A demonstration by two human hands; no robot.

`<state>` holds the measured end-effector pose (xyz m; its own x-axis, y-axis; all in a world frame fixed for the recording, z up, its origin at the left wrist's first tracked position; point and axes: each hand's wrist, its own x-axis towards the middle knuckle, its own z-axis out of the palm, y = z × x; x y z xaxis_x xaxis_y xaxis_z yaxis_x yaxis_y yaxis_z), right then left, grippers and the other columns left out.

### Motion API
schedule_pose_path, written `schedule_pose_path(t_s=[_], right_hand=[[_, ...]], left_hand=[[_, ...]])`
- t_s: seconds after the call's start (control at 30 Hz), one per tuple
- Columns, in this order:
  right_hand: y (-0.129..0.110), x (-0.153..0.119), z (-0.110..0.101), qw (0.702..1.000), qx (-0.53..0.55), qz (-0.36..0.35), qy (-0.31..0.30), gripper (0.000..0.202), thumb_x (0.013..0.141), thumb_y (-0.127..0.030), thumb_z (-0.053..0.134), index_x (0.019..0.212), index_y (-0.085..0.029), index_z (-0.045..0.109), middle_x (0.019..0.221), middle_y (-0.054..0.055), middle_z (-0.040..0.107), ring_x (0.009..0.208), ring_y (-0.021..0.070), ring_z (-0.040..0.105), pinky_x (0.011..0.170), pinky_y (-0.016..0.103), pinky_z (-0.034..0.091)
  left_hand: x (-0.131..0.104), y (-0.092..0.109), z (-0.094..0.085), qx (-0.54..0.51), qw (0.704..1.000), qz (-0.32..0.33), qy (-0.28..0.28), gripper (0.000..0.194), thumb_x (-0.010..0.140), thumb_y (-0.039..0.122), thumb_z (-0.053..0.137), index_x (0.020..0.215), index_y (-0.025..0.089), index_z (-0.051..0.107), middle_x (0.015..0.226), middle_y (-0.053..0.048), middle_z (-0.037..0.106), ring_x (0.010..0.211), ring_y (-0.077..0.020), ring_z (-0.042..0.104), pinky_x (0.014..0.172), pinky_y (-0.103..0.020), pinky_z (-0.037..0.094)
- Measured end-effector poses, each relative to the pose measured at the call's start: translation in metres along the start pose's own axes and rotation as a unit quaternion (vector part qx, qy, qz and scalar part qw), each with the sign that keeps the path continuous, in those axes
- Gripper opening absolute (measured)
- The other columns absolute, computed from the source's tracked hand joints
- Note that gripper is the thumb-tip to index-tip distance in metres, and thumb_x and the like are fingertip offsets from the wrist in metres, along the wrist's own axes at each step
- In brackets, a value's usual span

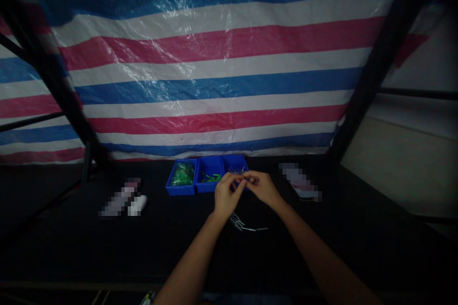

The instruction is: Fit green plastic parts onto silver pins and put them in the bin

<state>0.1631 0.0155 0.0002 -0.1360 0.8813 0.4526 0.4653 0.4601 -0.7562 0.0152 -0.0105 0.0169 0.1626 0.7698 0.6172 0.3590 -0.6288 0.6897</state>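
My left hand (226,196) and my right hand (265,188) meet fingertip to fingertip in front of the right blue bin (234,160). Both are closed in a pinch; whatever lies between the fingers is too small to make out. Small shiny metal pieces (236,170) lie in that bin, partly hidden behind my hands. The middle blue bin (209,165) holds several green pieces (212,178). In the left blue bin (181,191) is a clear bag of green pieces (183,174). Several thin metal rods (236,221) lie on the table below my wrists.
The black table (161,248) runs up to a striped plastic sheet (214,81). A pixelated flat item (119,198) and a white rounded object (138,205) lie at left. Another pixelated flat item (300,182) is at right. Dark frame posts (372,71) slant at both sides.
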Motion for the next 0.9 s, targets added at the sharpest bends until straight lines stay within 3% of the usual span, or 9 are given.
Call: schedule_pose_path(t_s=[0.2,0.57,0.9], right_hand=[[-0.001,0.000,-0.002,1.000,0.011,0.003,0.003,0.020,0.070,-0.025,0.057,0.086,-0.017,0.068,0.069,0.002,0.064,0.052,0.0115,0.049,0.051,0.023,0.038],[-0.009,0.002,-0.007,0.983,0.176,0.048,0.027,0.031,0.071,-0.037,0.058,0.091,-0.015,0.067,0.081,0.008,0.068,0.054,0.0131,0.055,0.046,0.024,0.042],[-0.021,0.001,-0.010,0.972,0.230,0.046,0.024,0.035,0.061,-0.040,0.068,0.087,-0.016,0.066,0.081,0.009,0.069,0.052,0.0125,0.055,0.047,0.025,0.045]], left_hand=[[0.000,0.001,0.000,0.001,1.000,-0.005,-0.006,0.020,0.081,0.033,0.051,0.084,0.018,0.064,0.079,-0.003,0.057,0.061,-0.0105,0.049,0.058,-0.023,0.039],[0.000,0.000,0.001,0.021,1.000,-0.018,-0.007,0.021,0.081,0.034,0.050,0.076,0.018,0.063,0.071,-0.001,0.056,0.059,-0.0109,0.047,0.055,-0.022,0.035],[-0.001,-0.002,0.001,0.036,0.999,-0.017,-0.029,0.022,0.083,0.032,0.047,0.076,0.018,0.062,0.072,-0.001,0.055,0.059,-0.0112,0.047,0.055,-0.022,0.034]])
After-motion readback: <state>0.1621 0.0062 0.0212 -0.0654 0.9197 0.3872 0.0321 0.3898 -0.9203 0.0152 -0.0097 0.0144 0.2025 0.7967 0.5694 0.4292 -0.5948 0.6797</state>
